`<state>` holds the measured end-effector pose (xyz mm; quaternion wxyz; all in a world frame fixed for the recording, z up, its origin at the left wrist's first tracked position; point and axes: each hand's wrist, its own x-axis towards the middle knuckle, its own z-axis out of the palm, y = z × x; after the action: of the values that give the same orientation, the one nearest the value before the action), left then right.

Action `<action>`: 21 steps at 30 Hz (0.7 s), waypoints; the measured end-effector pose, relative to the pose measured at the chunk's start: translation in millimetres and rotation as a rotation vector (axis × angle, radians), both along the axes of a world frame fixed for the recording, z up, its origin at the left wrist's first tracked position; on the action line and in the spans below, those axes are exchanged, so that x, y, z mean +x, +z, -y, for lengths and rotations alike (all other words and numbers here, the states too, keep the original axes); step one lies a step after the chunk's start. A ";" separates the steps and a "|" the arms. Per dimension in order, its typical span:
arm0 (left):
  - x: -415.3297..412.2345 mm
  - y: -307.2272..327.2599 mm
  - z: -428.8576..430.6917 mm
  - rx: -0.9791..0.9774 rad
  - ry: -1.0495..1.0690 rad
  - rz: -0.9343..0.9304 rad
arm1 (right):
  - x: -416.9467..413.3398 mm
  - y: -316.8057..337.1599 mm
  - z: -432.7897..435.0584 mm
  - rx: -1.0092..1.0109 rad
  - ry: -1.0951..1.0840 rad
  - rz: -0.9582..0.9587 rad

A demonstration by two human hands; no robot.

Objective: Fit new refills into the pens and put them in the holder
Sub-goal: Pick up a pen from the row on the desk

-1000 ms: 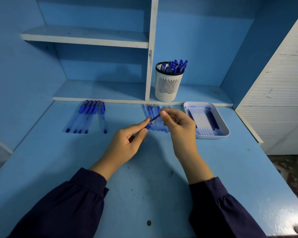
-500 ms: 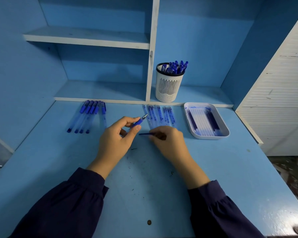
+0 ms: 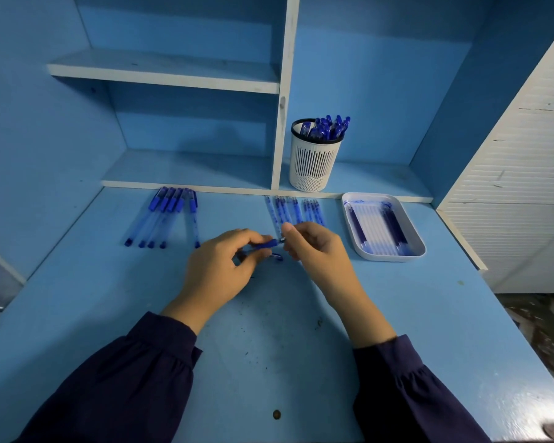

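Observation:
My left hand (image 3: 219, 270) holds a blue pen (image 3: 267, 244) by its grip end, with the tip pointing right. My right hand (image 3: 314, 247) pinches the metal tip of that pen between thumb and fingers. A small blue piece (image 3: 275, 256) lies on the desk just under the two hands. A row of refills (image 3: 293, 211) lies on the desk behind the hands. Several capped pens (image 3: 165, 215) lie in a group at the left. The white slotted holder (image 3: 314, 161) stands on the low shelf with several blue pens in it.
A white tray (image 3: 416, 251) with refills in it sits at the right of the blue desk (image 3: 269, 346). A white vertical shelf divider (image 3: 282, 123) rises left of the holder. A white slatted panel (image 3: 525, 187) borders the desk on the right.
My right hand rose from the desk and came to the pen's tip. My left hand turned the pen from tilted up to nearly level. A small blue piece now lies under the hands.

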<state>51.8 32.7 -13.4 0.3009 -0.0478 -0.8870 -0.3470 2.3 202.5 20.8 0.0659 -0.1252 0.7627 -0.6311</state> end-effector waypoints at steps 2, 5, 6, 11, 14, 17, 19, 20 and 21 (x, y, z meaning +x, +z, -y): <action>0.0 -1.8 -1.0 -0.042 -0.010 -0.032 | 0.2 -0.4 -0.5 0.063 0.001 -0.083; 0.9 0.3 -0.4 -0.038 -0.023 -0.041 | 0.7 -1.5 -1.4 0.105 -0.006 -0.218; 1.3 1.3 -0.6 -0.043 -0.026 -0.040 | 0.9 -1.8 -1.3 0.095 -0.004 -0.243; -0.5 2.6 1.9 -0.070 -0.024 -0.082 | 2.3 2.7 -2.3 0.009 0.105 -0.235; -1.4 1.9 4.3 -0.072 -0.025 -0.111 | 4.0 6.3 -3.8 -0.044 0.113 -0.112; -0.5 3.7 3.5 -0.109 -0.021 -0.131 | 3.0 0.8 -3.0 0.151 0.026 -0.196; -1.4 3.8 3.6 -0.128 -0.020 -0.132 | 2.2 -1.5 -3.4 0.217 0.011 -0.258; -1.7 3.4 3.9 -0.133 -0.017 -0.128 | 2.1 -0.8 -3.5 0.193 0.024 -0.258; -1.9 3.2 4.1 -0.134 -0.011 -0.121 | 2.2 0.4 -4.0 0.142 0.046 -0.240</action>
<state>49.9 28.6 -10.2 0.3480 -0.0936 -0.8882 -0.2851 4.4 206.5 21.2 -0.0027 -0.2121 0.8047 -0.5545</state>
